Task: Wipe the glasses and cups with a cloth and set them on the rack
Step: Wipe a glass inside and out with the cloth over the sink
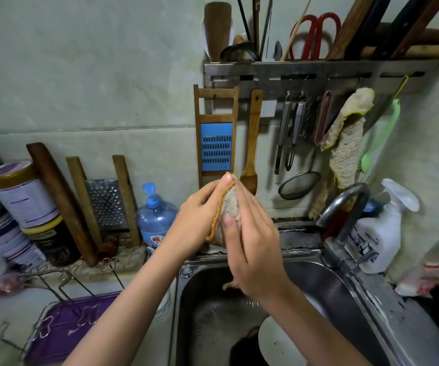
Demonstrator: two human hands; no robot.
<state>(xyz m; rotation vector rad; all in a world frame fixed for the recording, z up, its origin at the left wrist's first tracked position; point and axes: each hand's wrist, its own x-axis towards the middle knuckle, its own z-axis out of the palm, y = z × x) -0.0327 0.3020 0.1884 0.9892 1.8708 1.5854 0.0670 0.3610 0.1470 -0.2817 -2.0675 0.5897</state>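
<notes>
A: Surface, room?
B: Steel sink (pixel 205 286) set in a pale counter (pixel 15 310), with a tiled wall behind. Tap (pixel 345 207) at the sink's back right corner. Wire rack (pixel 54 339) on the counter's front left, beside the sink's left edge.
A: Cloth?
B: Cloth (pixel 230 207) is above the sink's back edge, between both hands. Left hand (pixel 200 215) pinches its orange hem. Right hand (pixel 255 241) grasps it, thumb pressed on the front. Cup inside: cannot tell.

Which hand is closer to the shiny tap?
Right. The right hand sits to the left of the tap, gripping the cloth; the left hand is farther off, on the cloth's other side.
</notes>
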